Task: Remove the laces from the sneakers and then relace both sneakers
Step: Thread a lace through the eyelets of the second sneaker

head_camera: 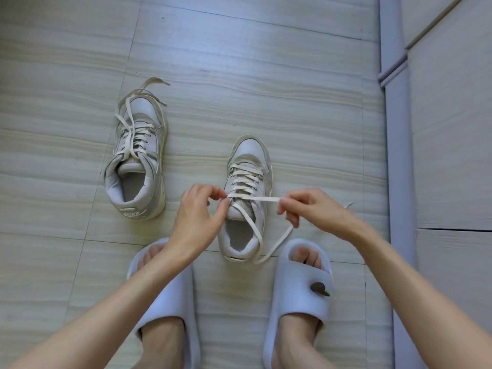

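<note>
Both hands, left hand point(198, 209) and right hand point(303, 209), are pinching the near sneaker's point(247, 187) lace point(266, 199) taut; far sneaker point(137, 161) is sitting laced, ends loose.

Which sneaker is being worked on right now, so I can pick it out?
On the pale tiled floor, look just ahead of the two slippered feet. It is the right-hand sneaker, nearer the feet; unlike the other sneaker, both hands pull its lace.

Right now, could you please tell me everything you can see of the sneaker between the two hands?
The right-hand sneaker is a worn white high-top, leather-like, standing upright on the tiled floor, toe pointing away. Its flat cream lace criss-crosses the eyelets. The left hand pinches the lace at the tongue; the right hand pulls one end sideways. The other end loops past the heel.
</note>
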Tool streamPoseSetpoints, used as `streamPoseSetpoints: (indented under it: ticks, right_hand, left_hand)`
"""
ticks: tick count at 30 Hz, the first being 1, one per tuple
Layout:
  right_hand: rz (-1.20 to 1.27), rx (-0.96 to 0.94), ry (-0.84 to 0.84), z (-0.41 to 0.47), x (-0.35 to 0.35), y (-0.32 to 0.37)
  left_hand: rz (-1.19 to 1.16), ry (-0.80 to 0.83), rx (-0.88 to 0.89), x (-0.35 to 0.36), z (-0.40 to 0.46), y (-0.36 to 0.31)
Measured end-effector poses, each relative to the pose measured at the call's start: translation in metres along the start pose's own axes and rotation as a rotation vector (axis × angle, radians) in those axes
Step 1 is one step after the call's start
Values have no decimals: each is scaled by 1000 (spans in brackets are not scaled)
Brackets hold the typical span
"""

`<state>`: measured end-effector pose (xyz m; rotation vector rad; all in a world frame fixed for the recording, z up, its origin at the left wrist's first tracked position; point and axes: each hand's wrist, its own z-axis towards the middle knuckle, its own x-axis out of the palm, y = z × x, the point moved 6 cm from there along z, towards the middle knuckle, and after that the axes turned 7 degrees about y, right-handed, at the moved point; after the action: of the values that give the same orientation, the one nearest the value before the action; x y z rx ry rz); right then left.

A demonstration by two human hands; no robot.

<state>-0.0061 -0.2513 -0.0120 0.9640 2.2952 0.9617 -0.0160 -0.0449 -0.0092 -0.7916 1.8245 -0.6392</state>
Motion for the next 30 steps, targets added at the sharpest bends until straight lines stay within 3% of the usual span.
streamPoseSetpoints:
  ticks: [2,5,8,10,15,17,25,30]
  right_hand:
    - [191,-56,-31,-18,-10,4]
    - [357,-114,-75,-35,-23,12]
    - [392,-158,-56,-38,-26,23]
    - [359,-170,-34,-37,-23,27]
    - [340,-173,-184,-36,-24,23]
    - [294,-152,-232,-36,-25,19]
    - [80,-55,-249,-34,-24,1]
    - [-132,67,-270,-29,-23,-17]
  left_hand:
    - [-116,26,16,0,0,-10]
    - [-382,278,-60,23,-3,-32]
    - [-541,555,-74,49,-13,-57]
    - [-647,643,-67,55,-16,-68]
    - [-1455,583,-178,39,-4,-84]
    - [-1622,537,-184,30,3,-81]
    - [-1918,397,-235,1,21,-60]
    - [-1900,329,-271,-9,33,-51]
